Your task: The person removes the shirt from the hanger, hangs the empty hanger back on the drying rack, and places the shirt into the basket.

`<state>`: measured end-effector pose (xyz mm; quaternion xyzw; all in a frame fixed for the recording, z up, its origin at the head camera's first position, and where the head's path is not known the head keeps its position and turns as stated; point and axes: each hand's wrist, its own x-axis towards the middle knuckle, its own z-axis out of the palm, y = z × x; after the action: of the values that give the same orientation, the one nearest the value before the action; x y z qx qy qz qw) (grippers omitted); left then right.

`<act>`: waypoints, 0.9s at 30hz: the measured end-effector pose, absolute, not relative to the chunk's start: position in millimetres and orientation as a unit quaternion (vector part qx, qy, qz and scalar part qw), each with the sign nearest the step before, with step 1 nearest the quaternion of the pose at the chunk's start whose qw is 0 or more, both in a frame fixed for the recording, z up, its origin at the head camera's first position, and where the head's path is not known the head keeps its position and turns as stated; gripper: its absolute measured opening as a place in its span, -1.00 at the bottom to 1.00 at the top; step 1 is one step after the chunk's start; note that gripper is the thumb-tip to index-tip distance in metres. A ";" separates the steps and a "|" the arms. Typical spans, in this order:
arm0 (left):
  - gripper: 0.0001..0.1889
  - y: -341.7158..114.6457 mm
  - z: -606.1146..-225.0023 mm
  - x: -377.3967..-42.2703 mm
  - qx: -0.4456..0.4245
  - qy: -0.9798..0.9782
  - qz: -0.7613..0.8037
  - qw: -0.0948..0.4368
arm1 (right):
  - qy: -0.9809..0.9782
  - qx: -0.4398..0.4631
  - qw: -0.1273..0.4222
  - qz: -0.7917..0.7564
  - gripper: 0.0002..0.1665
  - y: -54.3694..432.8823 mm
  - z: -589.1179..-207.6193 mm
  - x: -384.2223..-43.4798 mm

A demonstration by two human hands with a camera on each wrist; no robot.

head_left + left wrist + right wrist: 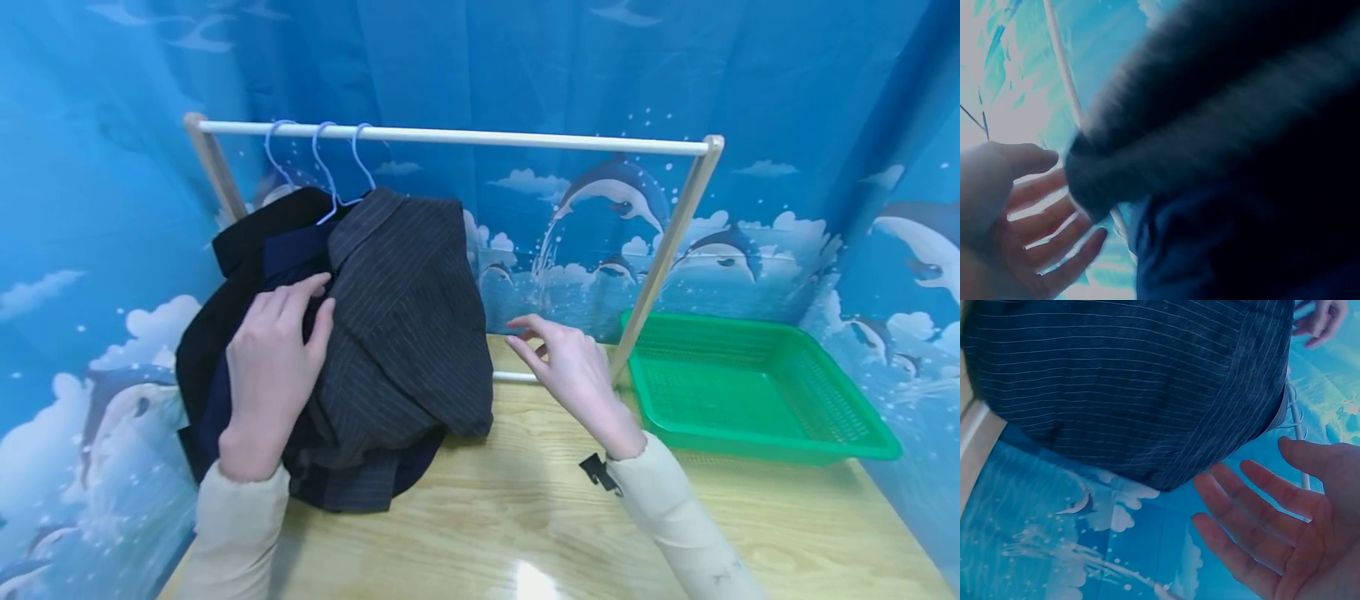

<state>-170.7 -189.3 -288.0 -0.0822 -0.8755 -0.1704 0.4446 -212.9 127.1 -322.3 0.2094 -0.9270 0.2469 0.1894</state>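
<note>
A dark pinstriped garment point(412, 308) hangs at the front of several dark clothes on the left part of a rack. A black garment point(206, 333) and a navy one point(294, 250) hang beside it, all on light purple hangers point(326, 167). My left hand point(273, 358) is at the pinstriped garment's left edge, fingers loosely bent; in the left wrist view its fingers point(1054, 215) are spread beside blurred dark cloth, and contact is hard to tell. My right hand point(566, 362) is in the air to the right of the garment, holding nothing, its fingers point(1254, 512) spread and relaxed.
The rack has a white top rail point(525, 140) and a wooden right post point(667, 250). A green plastic basket point(757, 446) stands to the right on the wooden table point(525, 492). A blue dolphin-print curtain point(480, 67) surrounds the table at the back and sides.
</note>
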 end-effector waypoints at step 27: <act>-0.73 -189.3 -313.7 -167.6 -0.096 -0.860 -0.162 0.474 | -0.909 0.257 0.183 0.273 -0.57 39.5 -256.7 -232.7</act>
<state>-167.6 -189.3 -313.7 -0.0962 -0.8602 -0.1624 0.4737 -232.7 39.5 -256.7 0.2573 -0.9089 0.2727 0.1827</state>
